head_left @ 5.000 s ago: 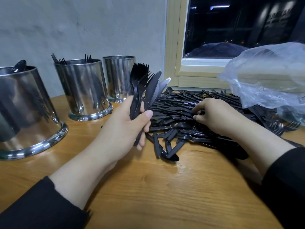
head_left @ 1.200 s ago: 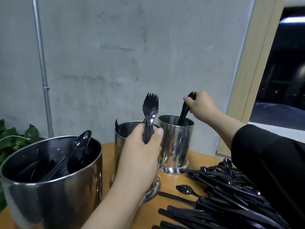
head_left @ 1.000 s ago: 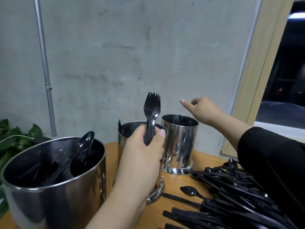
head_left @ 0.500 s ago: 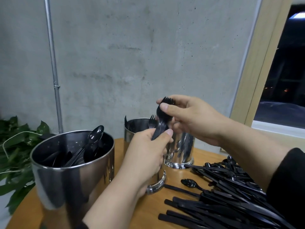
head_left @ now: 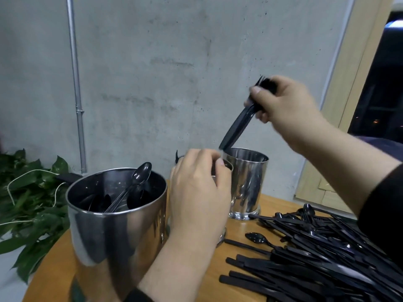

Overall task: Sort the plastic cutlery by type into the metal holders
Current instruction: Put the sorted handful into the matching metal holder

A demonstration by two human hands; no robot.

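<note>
Three metal holders stand on the wooden table (head_left: 270, 199): large spoon holder (head_left: 117, 227) at left, middle holder (head_left: 226, 168) mostly hidden, small holder (head_left: 247, 184) behind it. Loose black cutlery pile (head_left: 316, 258) lies at right. Right hand (head_left: 283, 105) grips a fork bundle (head_left: 237, 125), handles down, above the small holder's rim; left hand (head_left: 198, 192), fingers loosely curled and holding nothing, hovers before the middle holder.

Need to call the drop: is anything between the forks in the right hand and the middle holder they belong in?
Yes. The left hand is raised in front of the middle holder, partly hiding its mouth. The right hand holds the forks above the far holder.
</note>
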